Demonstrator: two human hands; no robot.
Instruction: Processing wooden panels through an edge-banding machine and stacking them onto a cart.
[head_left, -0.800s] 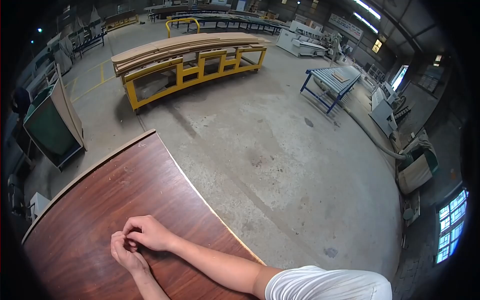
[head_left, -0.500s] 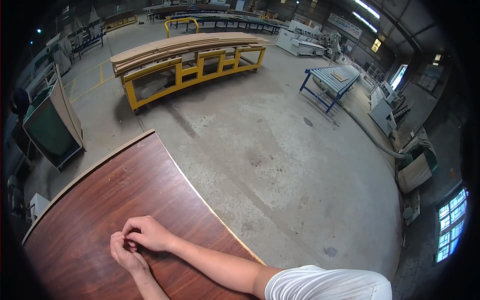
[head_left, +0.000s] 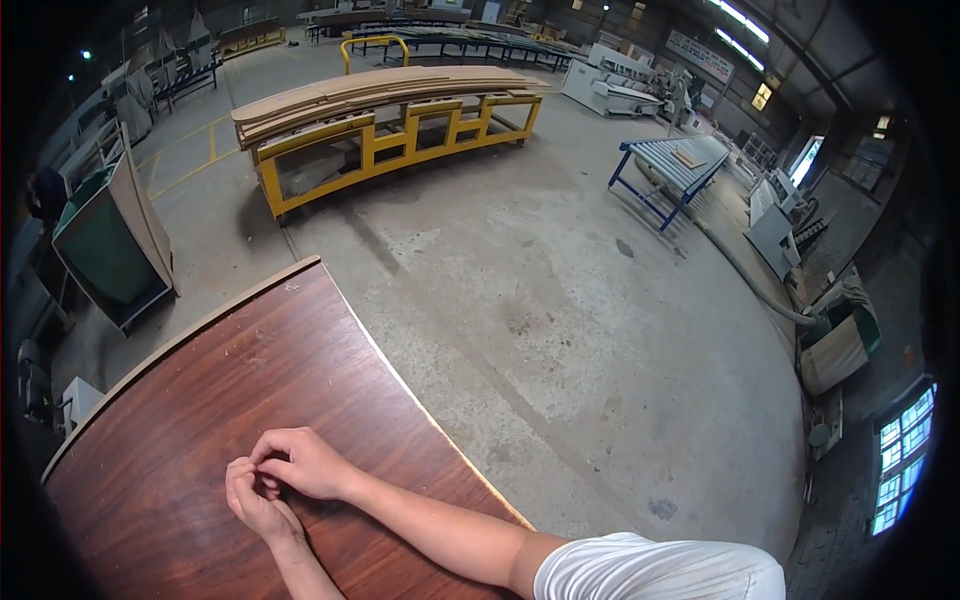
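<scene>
My left hand (head_left: 262, 505) and my right hand (head_left: 305, 463) meet over a reddish-brown wood-grain tabletop (head_left: 210, 390). The fingers of both are curled, and their fingertips touch one another. Whether something small sits between them I cannot make out. Along the tabletop's far left side runs a lighter raised strip (head_left: 200, 345). My right forearm, in a white sleeve, lies across the right part of the top; the left forearm comes up from the lower edge.
Ahead stands a yellow metal rack (head_left: 410, 145) stacked with long wooden boards (head_left: 380, 90). A blue-legged roller conveyor (head_left: 680, 160) stands to the right on the concrete floor (head_left: 560, 330). At the left is a tall green-sided bin (head_left: 110, 255); a hose (head_left: 750, 275) runs along the right.
The whole view has shifted slightly, so the surroundings sit a little farther right. My hands stay together in nearly the same pose on the tabletop.
</scene>
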